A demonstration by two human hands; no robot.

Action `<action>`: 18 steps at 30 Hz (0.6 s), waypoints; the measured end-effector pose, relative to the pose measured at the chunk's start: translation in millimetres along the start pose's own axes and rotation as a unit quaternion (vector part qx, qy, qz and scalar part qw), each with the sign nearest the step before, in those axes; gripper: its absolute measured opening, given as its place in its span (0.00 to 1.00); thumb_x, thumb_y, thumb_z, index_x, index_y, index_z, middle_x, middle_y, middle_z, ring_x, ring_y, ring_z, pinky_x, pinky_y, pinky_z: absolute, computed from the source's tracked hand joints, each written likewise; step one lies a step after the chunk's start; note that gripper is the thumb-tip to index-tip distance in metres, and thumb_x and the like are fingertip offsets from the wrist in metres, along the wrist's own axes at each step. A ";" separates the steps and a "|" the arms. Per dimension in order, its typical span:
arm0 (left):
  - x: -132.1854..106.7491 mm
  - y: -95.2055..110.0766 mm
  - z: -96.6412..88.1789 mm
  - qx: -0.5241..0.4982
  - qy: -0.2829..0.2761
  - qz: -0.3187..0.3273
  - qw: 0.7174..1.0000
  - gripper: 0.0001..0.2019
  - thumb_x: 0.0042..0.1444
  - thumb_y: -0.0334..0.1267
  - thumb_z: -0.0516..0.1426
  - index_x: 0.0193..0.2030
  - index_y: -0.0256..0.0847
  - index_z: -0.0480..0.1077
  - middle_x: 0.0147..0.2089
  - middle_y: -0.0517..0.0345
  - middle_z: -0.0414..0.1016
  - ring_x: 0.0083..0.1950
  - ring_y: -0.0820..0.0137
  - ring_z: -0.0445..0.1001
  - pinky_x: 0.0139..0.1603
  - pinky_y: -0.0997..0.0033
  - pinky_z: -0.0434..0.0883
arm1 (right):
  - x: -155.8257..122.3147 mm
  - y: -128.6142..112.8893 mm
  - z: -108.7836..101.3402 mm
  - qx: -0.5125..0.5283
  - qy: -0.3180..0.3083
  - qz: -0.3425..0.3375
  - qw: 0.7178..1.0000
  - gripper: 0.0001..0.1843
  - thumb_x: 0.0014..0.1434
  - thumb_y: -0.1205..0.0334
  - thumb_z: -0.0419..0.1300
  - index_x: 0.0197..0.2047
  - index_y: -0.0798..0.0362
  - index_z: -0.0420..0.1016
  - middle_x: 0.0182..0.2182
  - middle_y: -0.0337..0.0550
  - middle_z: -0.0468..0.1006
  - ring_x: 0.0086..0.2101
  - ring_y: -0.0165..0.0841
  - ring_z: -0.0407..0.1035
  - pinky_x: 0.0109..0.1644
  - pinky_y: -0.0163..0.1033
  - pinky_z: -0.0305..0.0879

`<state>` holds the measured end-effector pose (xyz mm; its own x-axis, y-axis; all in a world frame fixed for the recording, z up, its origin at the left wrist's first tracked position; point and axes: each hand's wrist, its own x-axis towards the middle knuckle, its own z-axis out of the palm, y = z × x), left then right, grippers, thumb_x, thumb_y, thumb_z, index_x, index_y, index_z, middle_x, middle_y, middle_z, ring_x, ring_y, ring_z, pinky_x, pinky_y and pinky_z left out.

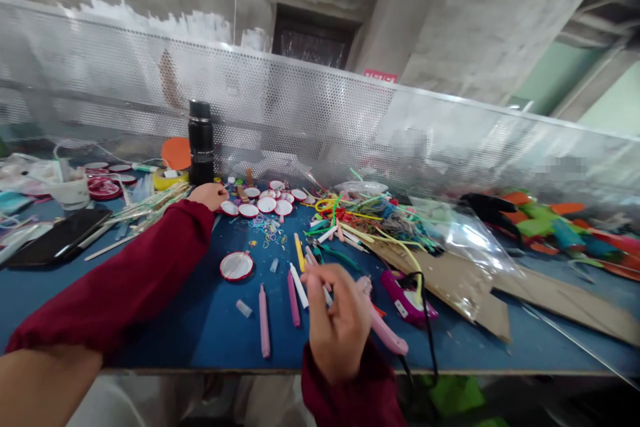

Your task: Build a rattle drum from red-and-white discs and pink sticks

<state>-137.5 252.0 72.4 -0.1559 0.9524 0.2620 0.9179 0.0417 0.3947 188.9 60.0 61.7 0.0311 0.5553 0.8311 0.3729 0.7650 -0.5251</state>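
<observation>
My left hand [209, 196] reaches to the back of the blue table, fingers curled, beside a black bottle [201, 143] and several white discs with red rims [249, 210]. What its fingertips hold, if anything, is hidden. Near the front edge, my right hand [340, 317] has thumb and forefinger pinched together; anything between them is too small to make out. Just left of it lie a white pen-like stick [299, 285], a magenta one [293, 300] and a pink one [265, 323]. A single red-rimmed disc [237, 266] lies between my hands.
Right of my right hand are a pink curved handle [387, 333] and a purple device [407, 298] with a black cable. Behind sit tangled coloured cords [380, 217], cardboard strips [440, 280] and clear plastic. A phone [55, 238] lies left. A perforated metal screen [310, 120] bounds the back.
</observation>
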 end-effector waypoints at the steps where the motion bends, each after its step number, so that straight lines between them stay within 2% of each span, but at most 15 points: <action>1: -1.4 8.3 1.6 0.004 -0.001 0.014 1.000 0.14 0.54 0.44 0.54 0.38 0.41 0.79 0.44 0.49 0.81 0.45 0.60 0.76 0.45 0.69 0.67 | -12.0 -3.4 -5.6 -0.006 -0.024 -0.023 0.999 0.10 0.61 0.69 0.57 0.42 0.48 0.76 0.32 0.43 0.80 0.35 0.36 0.75 0.40 0.42 0.71; 3: -5.4 24.6 3.6 0.014 -0.002 0.042 0.999 0.15 0.56 0.46 0.54 0.42 0.43 0.79 0.46 0.51 0.81 0.46 0.61 0.75 0.46 0.69 0.67 | -30.8 -5.2 -13.6 -0.016 -0.090 -0.038 0.995 0.12 0.59 0.71 0.57 0.42 0.47 0.75 0.31 0.42 0.79 0.33 0.36 0.74 0.38 0.42 0.70; 5: -10.8 38.8 4.1 0.017 -0.003 0.092 0.996 0.17 0.57 0.47 0.53 0.44 0.44 0.79 0.48 0.53 0.81 0.48 0.62 0.75 0.47 0.71 0.67 | -41.8 -3.4 -19.2 -0.020 -0.125 -0.033 0.991 0.11 0.59 0.72 0.57 0.41 0.47 0.75 0.30 0.42 0.79 0.31 0.36 0.73 0.35 0.42 0.69; 9: -21.8 58.2 3.5 -0.001 0.007 0.175 0.985 0.17 0.59 0.48 0.52 0.44 0.45 0.79 0.49 0.57 0.81 0.49 0.64 0.75 0.49 0.72 0.67 | -48.0 -0.9 -26.3 -0.006 -0.116 -0.033 0.993 0.12 0.58 0.72 0.57 0.41 0.47 0.75 0.29 0.42 0.79 0.30 0.35 0.73 0.34 0.43 0.69; 13: -31.8 72.7 5.8 -0.007 0.010 0.197 0.980 0.15 0.58 0.47 0.53 0.41 0.46 0.79 0.47 0.60 0.81 0.48 0.64 0.76 0.49 0.71 0.67 | -49.5 0.8 -25.3 0.036 -0.107 -0.045 0.993 0.10 0.59 0.69 0.57 0.42 0.46 0.75 0.26 0.40 0.79 0.27 0.35 0.71 0.31 0.42 0.68; 18: -48.1 85.2 2.1 -0.035 -0.012 0.189 0.981 0.14 0.59 0.47 0.53 0.43 0.48 0.79 0.50 0.61 0.80 0.54 0.64 0.73 0.58 0.70 0.64 | -55.4 10.2 -18.2 0.022 -0.133 -0.034 0.990 0.08 0.60 0.67 0.56 0.40 0.47 0.75 0.25 0.41 0.78 0.27 0.35 0.71 0.32 0.43 0.67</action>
<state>-51.0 210.3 91.6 0.2012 0.9027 0.3804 0.8810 -0.3365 0.3327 207.8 31.1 13.6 -0.2405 0.5631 0.7906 0.3240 0.8144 -0.4815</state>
